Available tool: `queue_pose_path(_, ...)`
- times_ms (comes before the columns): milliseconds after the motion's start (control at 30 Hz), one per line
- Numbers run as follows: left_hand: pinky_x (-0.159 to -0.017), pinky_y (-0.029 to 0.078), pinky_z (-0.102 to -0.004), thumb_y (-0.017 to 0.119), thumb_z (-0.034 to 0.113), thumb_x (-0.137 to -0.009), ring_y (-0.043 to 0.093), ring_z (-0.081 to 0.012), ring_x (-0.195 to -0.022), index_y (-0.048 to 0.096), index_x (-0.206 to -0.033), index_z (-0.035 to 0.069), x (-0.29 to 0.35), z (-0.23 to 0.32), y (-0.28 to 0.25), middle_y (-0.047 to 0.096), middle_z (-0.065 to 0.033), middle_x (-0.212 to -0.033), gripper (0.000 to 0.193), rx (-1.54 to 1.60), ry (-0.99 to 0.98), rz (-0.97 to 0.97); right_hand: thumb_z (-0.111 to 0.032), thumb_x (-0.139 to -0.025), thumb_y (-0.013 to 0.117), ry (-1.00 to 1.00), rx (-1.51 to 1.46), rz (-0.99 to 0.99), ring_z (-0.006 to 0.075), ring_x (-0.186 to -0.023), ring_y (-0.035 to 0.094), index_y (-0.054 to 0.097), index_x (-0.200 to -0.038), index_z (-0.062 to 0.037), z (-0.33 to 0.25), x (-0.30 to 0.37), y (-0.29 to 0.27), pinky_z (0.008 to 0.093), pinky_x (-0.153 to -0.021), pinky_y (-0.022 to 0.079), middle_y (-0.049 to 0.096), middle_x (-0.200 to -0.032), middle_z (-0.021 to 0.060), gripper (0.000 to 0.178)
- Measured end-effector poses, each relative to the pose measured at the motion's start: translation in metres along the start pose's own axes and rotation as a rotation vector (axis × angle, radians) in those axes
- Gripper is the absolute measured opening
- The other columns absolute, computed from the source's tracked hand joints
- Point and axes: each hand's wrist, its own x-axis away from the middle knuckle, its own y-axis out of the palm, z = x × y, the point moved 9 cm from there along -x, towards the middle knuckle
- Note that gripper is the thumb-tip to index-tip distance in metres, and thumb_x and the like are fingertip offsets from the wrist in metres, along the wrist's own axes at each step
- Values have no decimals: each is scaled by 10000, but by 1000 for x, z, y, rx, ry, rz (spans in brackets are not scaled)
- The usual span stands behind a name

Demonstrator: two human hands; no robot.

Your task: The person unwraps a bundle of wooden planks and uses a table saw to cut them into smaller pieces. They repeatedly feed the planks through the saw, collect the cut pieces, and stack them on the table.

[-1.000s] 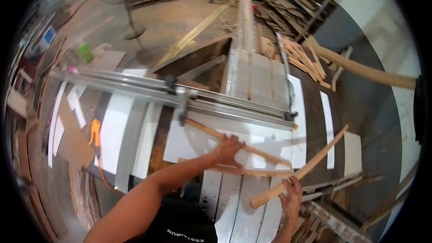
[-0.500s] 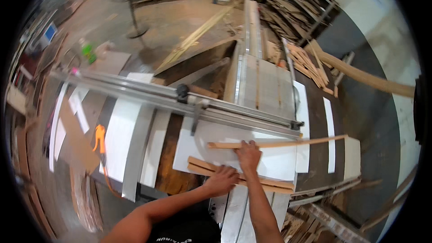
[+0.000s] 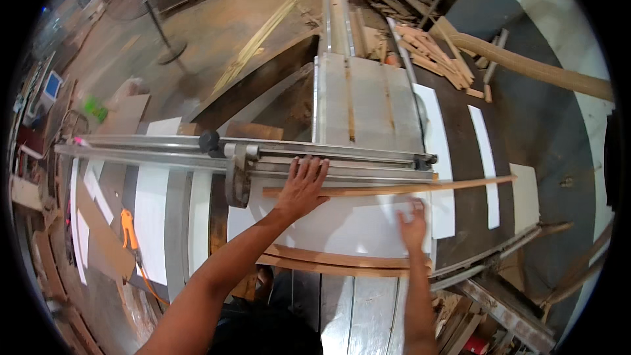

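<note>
A long thin wooden strip (image 3: 368, 190) lies along the metal fence (image 3: 342, 172) of a sliding table saw, its right end reaching past the white board (image 3: 342, 223) beneath. My left hand (image 3: 303, 187) is flat over the strip's left part, fingers stretched onto the fence and thumb on the near side. Above the board's right part is my right hand (image 3: 413, 223), near the strip but apart from it; its fingers are somewhat blurred, look parted and hold nothing. Two more wooden strips (image 3: 342, 261) lie side by side along the board's near edge.
A clamp-like stop (image 3: 238, 174) sits on the fence. To the left lies an orange air blow gun (image 3: 129, 229) with its hose. Short wood pieces (image 3: 434, 56) are heaped at the far right, near a thick hose (image 3: 532, 69). White strips (image 3: 484, 164) lie on the dark table.
The single strip has moved away from me, up to the fence. My left hand has left the near strips and reached forward onto it; my right hand has let go and shifted right.
</note>
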Motion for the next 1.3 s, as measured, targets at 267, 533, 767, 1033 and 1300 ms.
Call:
queue_pose_path(267, -1091, 284, -560, 828, 390, -748, 421, -337, -1239, 420, -1429, 59, -21, 10, 2, 451, -143, -1283, 860, -36, 19, 76, -126, -776, 815, -43, 238, 45, 351, -1276, 534, 613, -1287, -1, 212, -106, -85, 436, -1100, 423, 588, -1329, 183, 564)
queue_pose_path(533, -1091, 278, -512, 793, 209, -784, 418, -319, -1254, 409, -1432, 43, -17, 8, 1, 452, -146, -1298, 771, -65, 24, 40, 3, -701, 820, -65, 89, 7, 303, -1060, 633, 669, -1166, 31, 209, -130, -73, 394, -947, 503, 641, -1174, 155, 490)
queue_pose_path(767, -1104, 270, -512, 639, -20, -775, 416, -331, -1262, 399, -1446, 20, -19, 8, -7, 450, -166, -1312, 714, -48, 53, -35, 0, -668, 818, -36, 50, 5, 312, -1047, 649, 682, -1159, 24, 193, -127, -63, 386, -936, 508, 656, -1144, 140, 510)
queue_pose_path(1033, -1107, 285, -523, 756, 222, -783, 432, -351, -1253, 414, -1425, -20, -47, 36, 13, 456, -183, -1339, 766, 52, 38, -87, 1, -669, 832, -126, 111, 84, 288, -968, 653, 695, -1118, 33, 175, -119, -65, 368, -854, 541, 662, -1098, 150, 471)
queue_pose_path(1300, -1019, 353, -511, 749, 601, -752, 465, -284, -1209, 502, -1367, 7, -104, 128, 75, 505, -136, -1302, 890, -148, 114, 83, -195, -648, 879, -103, 205, 128, 332, -1067, 628, 719, -1097, -25, 145, -116, -74, 415, -937, 513, 666, -1125, 126, 507)
